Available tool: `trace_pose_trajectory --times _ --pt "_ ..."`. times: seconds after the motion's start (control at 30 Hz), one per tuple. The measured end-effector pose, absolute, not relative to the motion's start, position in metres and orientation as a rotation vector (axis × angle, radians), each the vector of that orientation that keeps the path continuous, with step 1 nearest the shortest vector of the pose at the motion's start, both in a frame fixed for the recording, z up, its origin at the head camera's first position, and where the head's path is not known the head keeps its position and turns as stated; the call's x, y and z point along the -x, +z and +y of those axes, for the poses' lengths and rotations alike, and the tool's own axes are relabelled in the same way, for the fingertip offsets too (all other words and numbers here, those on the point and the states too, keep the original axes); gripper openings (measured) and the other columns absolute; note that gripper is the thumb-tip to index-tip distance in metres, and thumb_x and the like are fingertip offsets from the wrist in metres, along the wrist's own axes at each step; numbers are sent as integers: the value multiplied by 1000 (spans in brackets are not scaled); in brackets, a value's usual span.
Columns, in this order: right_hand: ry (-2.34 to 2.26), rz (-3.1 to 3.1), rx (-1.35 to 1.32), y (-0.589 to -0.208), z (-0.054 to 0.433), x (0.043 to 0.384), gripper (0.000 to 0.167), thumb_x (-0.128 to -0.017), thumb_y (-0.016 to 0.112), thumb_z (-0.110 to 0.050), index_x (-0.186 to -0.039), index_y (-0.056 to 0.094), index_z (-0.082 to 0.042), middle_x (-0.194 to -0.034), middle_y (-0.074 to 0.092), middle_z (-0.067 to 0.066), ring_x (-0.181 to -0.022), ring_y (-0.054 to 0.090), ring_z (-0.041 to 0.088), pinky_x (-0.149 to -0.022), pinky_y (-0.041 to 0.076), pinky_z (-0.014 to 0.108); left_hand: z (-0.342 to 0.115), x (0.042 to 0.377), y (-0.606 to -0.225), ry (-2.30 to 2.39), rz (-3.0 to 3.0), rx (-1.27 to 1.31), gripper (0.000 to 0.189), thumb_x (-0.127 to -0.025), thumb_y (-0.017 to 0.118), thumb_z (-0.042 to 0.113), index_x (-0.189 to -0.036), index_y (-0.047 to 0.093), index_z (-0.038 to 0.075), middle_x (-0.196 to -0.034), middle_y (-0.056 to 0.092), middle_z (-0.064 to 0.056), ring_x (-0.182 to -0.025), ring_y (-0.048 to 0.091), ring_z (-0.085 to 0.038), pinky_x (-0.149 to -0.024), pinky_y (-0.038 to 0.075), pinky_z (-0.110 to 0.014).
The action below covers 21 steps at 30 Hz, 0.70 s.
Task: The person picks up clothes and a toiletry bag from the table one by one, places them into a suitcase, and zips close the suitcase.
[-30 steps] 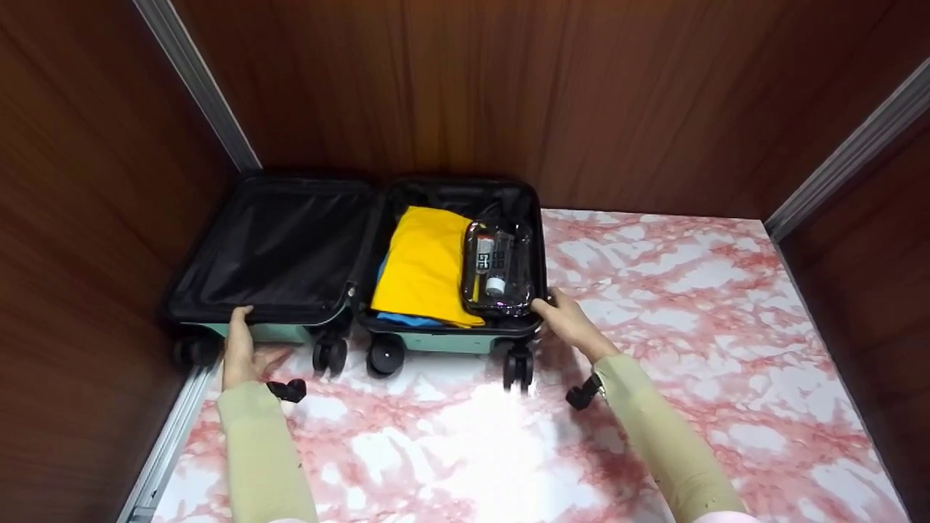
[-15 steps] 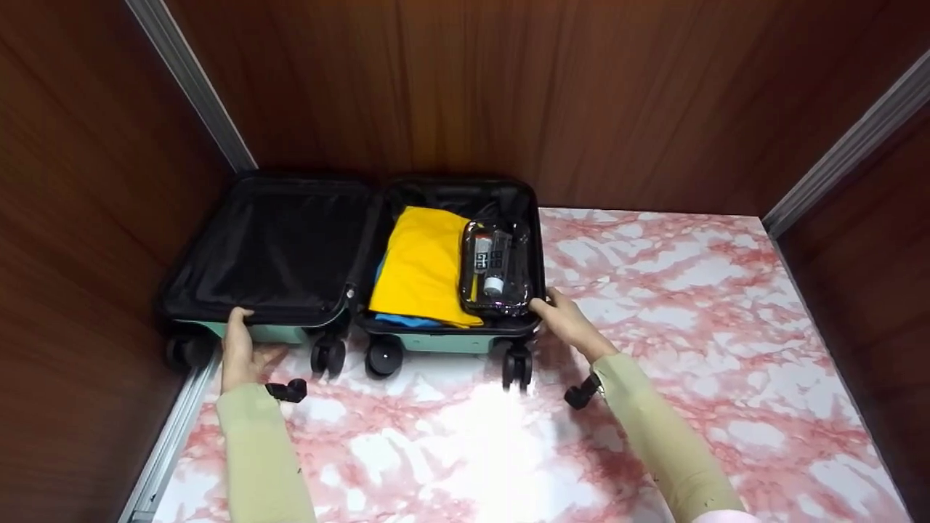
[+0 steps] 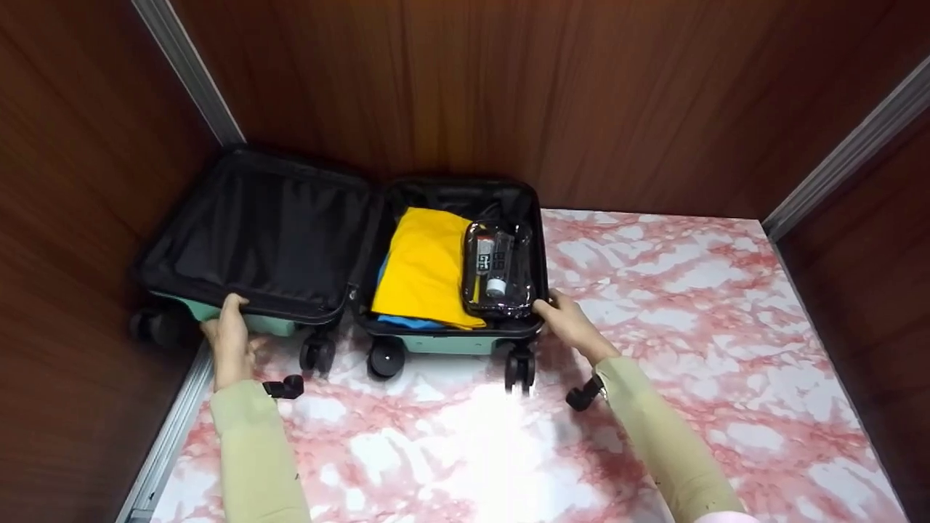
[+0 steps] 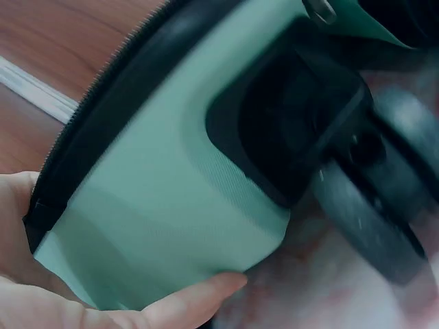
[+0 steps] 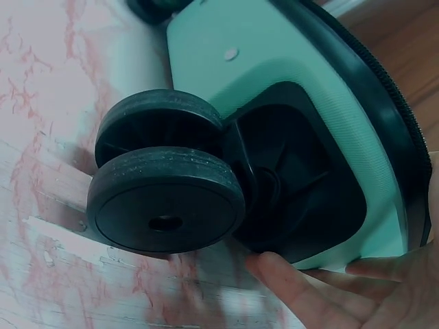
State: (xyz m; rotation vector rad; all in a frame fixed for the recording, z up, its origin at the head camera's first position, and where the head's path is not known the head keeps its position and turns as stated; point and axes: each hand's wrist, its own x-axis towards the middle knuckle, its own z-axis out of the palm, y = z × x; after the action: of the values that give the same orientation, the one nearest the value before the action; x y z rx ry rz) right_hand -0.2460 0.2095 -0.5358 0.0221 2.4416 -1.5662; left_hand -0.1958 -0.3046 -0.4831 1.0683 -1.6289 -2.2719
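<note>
Mint-green suitcase [image 3: 305,240] lies open in front of me on a pink-and-white marbled surface [image 3: 683,283], both halves side by side, near the wooden back wall [image 3: 472,87]. My left hand [image 3: 231,338] grips the near edge of the left half [image 3: 269,232], thumb over the black rim, fingers under the shell; that half is tilted, outer side raised. My right hand [image 3: 572,323] holds the near right corner of the right half [image 3: 449,343], thumb on the rim; right wrist view has the fingers against the green shell, one tip just beside the black wheel [image 5: 164,205].

In the right half: folded yellow cloth [image 3: 425,265], blue cloth [image 3: 407,321] peeking out under it, clear pouch [image 3: 522,272] with dark edging to the right, between the cloth and the side wall. Inside the pouch: a tube [image 3: 501,254] with a white cap, plus smaller items, hard to make out. Left wrist view: wheel [image 4: 370,226] blurred. Light green sleeves [image 3: 258,450] on both my arms.
</note>
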Motion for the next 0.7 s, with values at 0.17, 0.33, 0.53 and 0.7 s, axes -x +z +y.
trace_pose_trajectory --times 0.17,0.33,0.53,0.7 --pt "-1530 2496 6 -536 209 246 40 -94 55 -27 -124 61 -1 -97 69 12 -78 69 35 -83 52 42 -303 196 -460 -2062 -1803 -1051 96 -91 58 31 -160 -8 21 -161 14 -5 -138 27 -15 -109 33 -33" --pt "-1514 2525 16 -535 210 246 37 -93 56 -27 -118 63 -1 -96 70 11 -77 69 33 -80 50 35 -302 198 -447 -1908 -1927 -1031 105 -89 62 34 -161 -14 25 -161 24 -8 -138 26 -13 -110 23 -23" --pt "-1542 2512 20 -531 211 245 34 -94 56 -24 -117 63 0 -97 70 12 -77 68 34 -82 53 42 -299 199 -441 -1785 -1983 -1032 107 -85 64 34 -162 -9 20 -165 19 -10 -143 25 -14 -113 20 -24" --pt "-1561 2490 13 -529 209 244 33 -95 56 -22 -117 62 1 -93 70 12 -78 68 44 -81 54 49 -296 202 -433 -1678 -2002 -968 105 -83 67 33 -161 -1 18 -167 15 -6 -145 25 -15 -114 19 -23"
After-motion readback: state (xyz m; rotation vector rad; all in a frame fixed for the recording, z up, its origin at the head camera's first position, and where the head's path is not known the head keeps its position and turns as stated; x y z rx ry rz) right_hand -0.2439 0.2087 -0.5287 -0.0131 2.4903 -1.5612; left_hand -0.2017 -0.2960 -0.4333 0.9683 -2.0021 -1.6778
